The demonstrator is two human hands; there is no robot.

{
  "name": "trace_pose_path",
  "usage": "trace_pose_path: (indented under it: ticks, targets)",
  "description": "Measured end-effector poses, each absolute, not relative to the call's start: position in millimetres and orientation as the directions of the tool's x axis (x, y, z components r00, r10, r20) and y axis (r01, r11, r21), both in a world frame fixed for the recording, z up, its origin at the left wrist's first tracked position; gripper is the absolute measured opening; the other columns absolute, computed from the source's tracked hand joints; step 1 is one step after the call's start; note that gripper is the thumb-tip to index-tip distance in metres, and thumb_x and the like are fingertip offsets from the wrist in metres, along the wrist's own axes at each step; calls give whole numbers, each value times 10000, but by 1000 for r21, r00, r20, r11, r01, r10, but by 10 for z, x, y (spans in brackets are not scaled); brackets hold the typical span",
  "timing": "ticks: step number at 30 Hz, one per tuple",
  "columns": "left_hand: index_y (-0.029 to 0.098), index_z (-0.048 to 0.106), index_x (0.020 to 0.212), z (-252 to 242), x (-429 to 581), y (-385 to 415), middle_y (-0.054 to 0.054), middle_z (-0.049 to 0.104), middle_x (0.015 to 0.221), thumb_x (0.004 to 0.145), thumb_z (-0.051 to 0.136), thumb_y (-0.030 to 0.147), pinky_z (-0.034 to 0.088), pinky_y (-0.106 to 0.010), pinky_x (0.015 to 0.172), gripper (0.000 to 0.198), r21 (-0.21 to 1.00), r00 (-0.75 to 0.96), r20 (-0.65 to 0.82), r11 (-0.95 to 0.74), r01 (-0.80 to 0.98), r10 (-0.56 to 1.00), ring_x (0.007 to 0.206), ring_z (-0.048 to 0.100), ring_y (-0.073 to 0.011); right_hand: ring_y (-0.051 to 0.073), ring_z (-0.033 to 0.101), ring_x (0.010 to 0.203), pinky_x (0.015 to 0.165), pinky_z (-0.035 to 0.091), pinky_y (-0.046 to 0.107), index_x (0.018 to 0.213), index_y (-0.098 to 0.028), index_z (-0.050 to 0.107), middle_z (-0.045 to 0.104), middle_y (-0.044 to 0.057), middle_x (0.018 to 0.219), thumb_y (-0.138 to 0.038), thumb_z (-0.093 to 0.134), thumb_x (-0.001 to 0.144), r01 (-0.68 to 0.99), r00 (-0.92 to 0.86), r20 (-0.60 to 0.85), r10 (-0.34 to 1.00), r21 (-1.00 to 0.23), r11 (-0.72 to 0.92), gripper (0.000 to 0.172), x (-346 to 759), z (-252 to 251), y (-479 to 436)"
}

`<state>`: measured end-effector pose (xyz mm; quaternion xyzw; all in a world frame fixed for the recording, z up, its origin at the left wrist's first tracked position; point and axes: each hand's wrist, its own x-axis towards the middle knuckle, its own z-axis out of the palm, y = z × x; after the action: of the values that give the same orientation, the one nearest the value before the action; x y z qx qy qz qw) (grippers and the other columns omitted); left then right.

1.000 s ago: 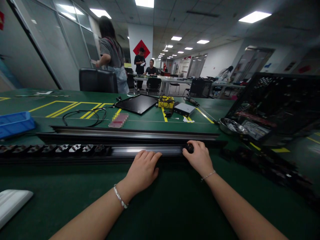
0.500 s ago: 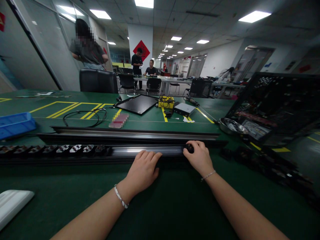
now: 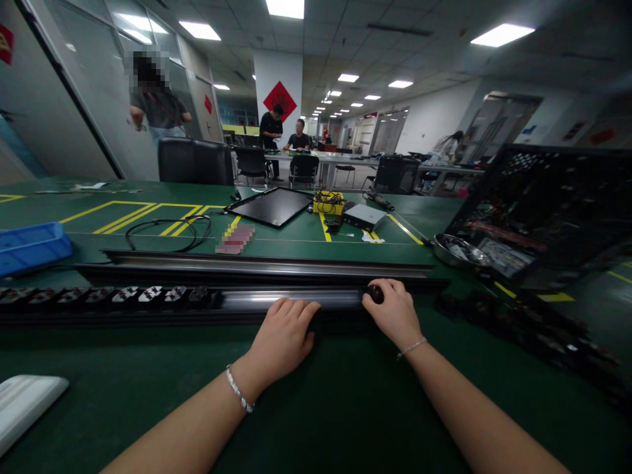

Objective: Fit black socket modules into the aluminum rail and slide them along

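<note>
A long black metal rail [image 3: 247, 300] lies across the table in front of me, with a shiny bare channel in its middle. Several black socket modules [image 3: 150, 294] with metal contacts sit in a row in its left part. My left hand [image 3: 285, 336] is closed over the rail's near edge, fingers on top and thumb on the near side. At the rail's right end, my right hand [image 3: 395, 311] grips a small round-looking black module [image 3: 376, 293] between thumb and fingers; its underside is hidden. Behind lies a second long black channel [image 3: 266, 267].
More black modules [image 3: 538, 329] lie in a line at right, by a metal bowl [image 3: 459, 251] and a large open black case [image 3: 538, 210]. A blue bin [image 3: 34, 247] and a white object [image 3: 29, 405] are at left. A black panel [image 3: 274, 206] lies farther back.
My hands stay in nearly the same place on the rail and the black module. In the background, the standing person at left has moved farther left.
</note>
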<state>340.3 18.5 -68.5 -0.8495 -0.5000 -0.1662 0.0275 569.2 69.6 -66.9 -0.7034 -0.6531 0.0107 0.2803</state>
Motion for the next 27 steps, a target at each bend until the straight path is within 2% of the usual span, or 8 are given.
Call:
trace_pose_path:
  ticks: [27]
  targets:
    - [233, 422, 1246, -673, 3406, 182, -56, 573, 1137, 775, 533, 239, 299, -407, 984, 485, 126, 447, 302, -500, 857, 842, 1067, 494, -230, 226, 510, 943, 808, 402, 367, 917, -258, 605, 527, 53, 993, -334, 514, 729, 912, 144, 373, 917, -410, 23, 222, 5707, -677, 717]
